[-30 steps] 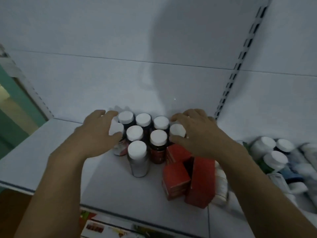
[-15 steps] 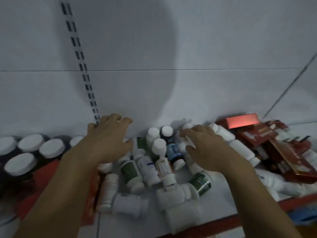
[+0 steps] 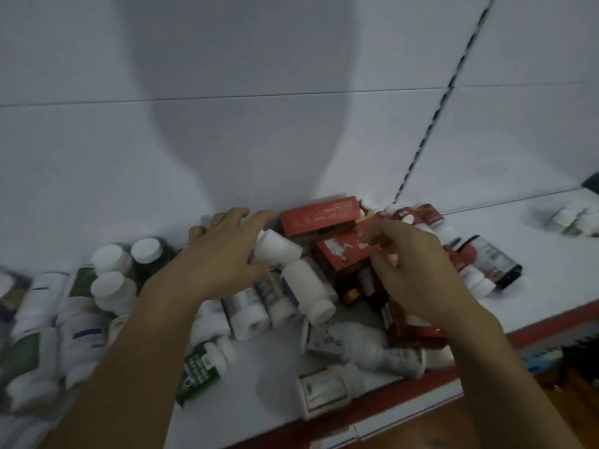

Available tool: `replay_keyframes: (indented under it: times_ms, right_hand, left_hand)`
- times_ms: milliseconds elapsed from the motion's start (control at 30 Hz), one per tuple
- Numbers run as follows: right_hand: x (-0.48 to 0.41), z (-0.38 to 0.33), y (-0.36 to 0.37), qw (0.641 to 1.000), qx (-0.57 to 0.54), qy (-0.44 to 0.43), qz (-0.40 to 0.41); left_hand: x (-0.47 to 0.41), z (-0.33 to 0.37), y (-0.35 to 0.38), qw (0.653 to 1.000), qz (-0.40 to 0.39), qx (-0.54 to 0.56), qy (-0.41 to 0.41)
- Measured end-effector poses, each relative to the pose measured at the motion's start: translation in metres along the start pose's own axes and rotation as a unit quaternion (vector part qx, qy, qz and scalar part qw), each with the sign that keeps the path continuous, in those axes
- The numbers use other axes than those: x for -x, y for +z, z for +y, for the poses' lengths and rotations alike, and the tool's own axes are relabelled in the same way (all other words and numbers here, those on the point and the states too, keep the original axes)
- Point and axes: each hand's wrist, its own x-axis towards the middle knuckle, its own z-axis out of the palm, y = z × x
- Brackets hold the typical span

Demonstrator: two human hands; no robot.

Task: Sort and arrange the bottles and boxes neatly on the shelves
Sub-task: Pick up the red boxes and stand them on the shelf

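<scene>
A jumble of white bottles [image 3: 311,286] and red boxes lies on the white shelf [image 3: 551,254]. My left hand [image 3: 223,254] reaches over the pile, and its fingers and thumb close round a white bottle [image 3: 280,251] lying on its side. My right hand [image 3: 415,267] curls over the heap of red boxes and pinches the edge of a red box [image 3: 343,254] between thumb and fingers. Another red box [image 3: 319,215] stands behind it against the back wall. Upright white-capped bottles [image 3: 111,259] sit to the left.
The shelf's red front edge [image 3: 534,335] runs along the lower right. A slotted upright [image 3: 431,124] rises on the back wall. A dark-labelled pack [image 3: 496,262] lies right of the boxes, and a few small bottles [image 3: 573,218] stand at the far right.
The view has swung right along the shelf, from the tidy group to the loose pile. My left hand now holds a white bottle and my right hand has moved onto the red boxes.
</scene>
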Motion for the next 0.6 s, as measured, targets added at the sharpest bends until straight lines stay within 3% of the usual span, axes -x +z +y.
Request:
replay_keyframes:
  times_ms: [100, 233, 367, 467, 600]
  right_hand:
    - [-0.001, 0.029, -0.012, 1.000, 0.011, 0.004, -0.009]
    - [0.009, 0.055, -0.011, 0.976, 0.079, 0.154, -0.133]
    - [0.020, 0.066, -0.005, 0.972, -0.014, 0.200, -0.122]
    - [0.021, 0.077, -0.002, 0.971, -0.016, 0.210, -0.110]
    - [0.025, 0.093, -0.003, 0.973, -0.043, 0.220, -0.053]
  left_hand:
    - [-0.015, 0.021, 0.004, 0.999, -0.029, -0.009, 0.018]
    - [-0.035, 0.050, 0.013, 0.999, 0.014, -0.007, 0.039]
    - [-0.068, 0.074, 0.025, 0.998, 0.049, 0.005, 0.047]
    - [-0.094, 0.084, 0.038, 0.999, 0.029, -0.032, 0.003]
    - [-0.104, 0.085, 0.050, 0.996, 0.083, -0.029, -0.025]
